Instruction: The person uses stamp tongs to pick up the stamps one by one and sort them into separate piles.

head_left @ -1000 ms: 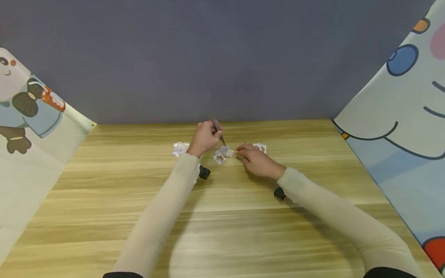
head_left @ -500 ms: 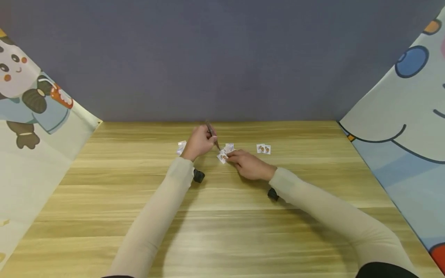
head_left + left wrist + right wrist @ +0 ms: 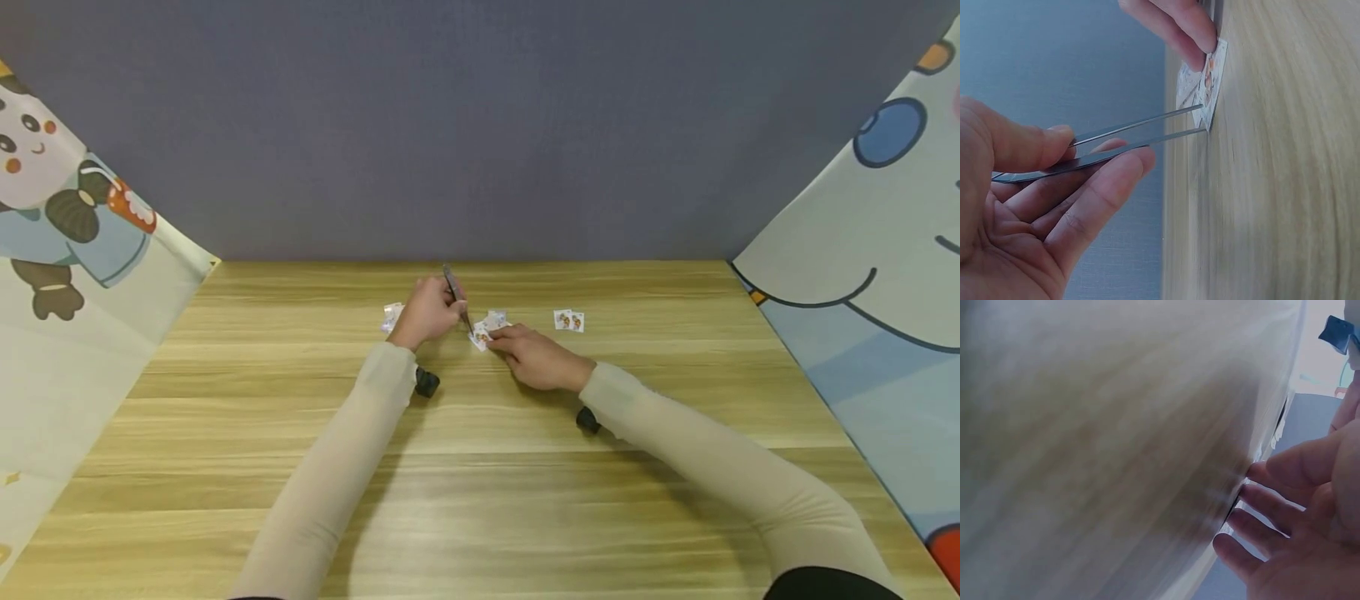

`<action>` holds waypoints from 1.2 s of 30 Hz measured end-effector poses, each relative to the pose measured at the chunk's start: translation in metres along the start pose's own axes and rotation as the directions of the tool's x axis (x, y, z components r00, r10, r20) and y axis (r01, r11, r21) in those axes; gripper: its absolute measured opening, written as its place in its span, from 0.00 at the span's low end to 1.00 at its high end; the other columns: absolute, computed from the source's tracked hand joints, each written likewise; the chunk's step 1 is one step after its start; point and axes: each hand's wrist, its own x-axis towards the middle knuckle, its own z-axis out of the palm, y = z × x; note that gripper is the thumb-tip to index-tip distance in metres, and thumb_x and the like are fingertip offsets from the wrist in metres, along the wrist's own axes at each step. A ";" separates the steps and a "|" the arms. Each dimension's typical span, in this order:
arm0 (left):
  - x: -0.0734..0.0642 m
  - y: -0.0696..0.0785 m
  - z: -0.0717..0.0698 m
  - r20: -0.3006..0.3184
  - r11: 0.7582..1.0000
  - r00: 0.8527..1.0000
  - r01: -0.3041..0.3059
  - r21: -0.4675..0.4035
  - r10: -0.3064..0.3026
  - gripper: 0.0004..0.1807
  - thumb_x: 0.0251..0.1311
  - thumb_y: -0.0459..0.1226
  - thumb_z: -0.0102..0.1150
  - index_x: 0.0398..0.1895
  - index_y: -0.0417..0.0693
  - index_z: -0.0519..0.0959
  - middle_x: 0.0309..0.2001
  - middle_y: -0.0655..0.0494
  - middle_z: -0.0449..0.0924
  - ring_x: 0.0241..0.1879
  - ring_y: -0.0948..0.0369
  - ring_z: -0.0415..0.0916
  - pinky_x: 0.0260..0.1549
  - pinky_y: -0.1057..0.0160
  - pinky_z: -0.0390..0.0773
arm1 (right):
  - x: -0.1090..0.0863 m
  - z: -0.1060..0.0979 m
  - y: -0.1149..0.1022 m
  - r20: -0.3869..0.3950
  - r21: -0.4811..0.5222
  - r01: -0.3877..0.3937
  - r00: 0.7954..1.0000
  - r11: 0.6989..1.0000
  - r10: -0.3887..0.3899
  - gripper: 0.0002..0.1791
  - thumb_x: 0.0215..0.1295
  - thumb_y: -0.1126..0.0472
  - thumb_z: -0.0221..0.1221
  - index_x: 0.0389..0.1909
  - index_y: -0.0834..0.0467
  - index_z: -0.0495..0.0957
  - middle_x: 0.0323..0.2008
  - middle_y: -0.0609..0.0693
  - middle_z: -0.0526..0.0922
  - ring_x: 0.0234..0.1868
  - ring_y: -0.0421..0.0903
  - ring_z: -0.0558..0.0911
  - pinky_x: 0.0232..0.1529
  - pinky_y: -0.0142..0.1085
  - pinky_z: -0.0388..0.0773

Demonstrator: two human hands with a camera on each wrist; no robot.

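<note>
My left hand (image 3: 432,312) pinches metal tweezers (image 3: 1104,156) between thumb and fingers. In the left wrist view the two tips are apart, right at the edge of a small square printed sticker (image 3: 1211,81). This sticker lies on top of a small pile of packets (image 3: 497,318) near the table's far side. My right hand (image 3: 545,358) rests on the table from the other side, its fingertips touching the sticker's right part. In the right wrist view the right fingers (image 3: 1266,506) are extended and spread against the tabletop; the sticker is hardly visible there.
To the right lie two small printed stickers (image 3: 568,321) side by side. Several clear packets (image 3: 392,317) sit left, partly behind my left hand. The wooden table (image 3: 480,517) ends at a grey partition (image 3: 480,133).
Over the last second my right hand moved left onto the pile and the sticker, uncovering the two stickers at right. The tweezers shifted from the pile's far part down to the sticker's left edge.
</note>
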 end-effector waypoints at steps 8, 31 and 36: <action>0.000 0.001 -0.001 -0.001 1.000 1.000 0.020 -0.015 -0.020 0.02 0.60 0.33 0.59 0.33 0.43 0.78 0.28 0.54 0.82 0.28 0.60 0.79 0.26 0.63 0.78 | -0.001 0.000 -0.001 -0.007 -0.005 0.001 1.000 1.000 -0.001 0.20 0.71 0.67 0.45 0.63 0.65 0.68 0.65 0.58 0.65 0.67 0.56 0.61 0.66 0.46 0.55; 0.003 0.001 0.003 -0.045 0.999 0.999 0.024 0.040 -0.023 0.02 0.60 0.33 0.59 0.33 0.44 0.79 0.29 0.54 0.81 0.30 0.60 0.79 0.30 0.62 0.77 | 0.000 0.001 0.000 -0.009 -0.009 0.009 1.000 1.000 -0.009 0.21 0.71 0.67 0.45 0.63 0.65 0.68 0.65 0.58 0.64 0.66 0.55 0.61 0.66 0.45 0.56; 0.003 0.002 0.002 -0.044 0.999 0.998 0.035 0.006 -0.034 0.02 0.59 0.33 0.59 0.34 0.43 0.79 0.30 0.53 0.82 0.30 0.60 0.80 0.30 0.62 0.78 | 0.000 0.001 0.001 -0.003 0.000 0.001 1.000 1.000 -0.001 0.21 0.71 0.67 0.45 0.64 0.64 0.68 0.66 0.57 0.64 0.67 0.54 0.61 0.66 0.45 0.56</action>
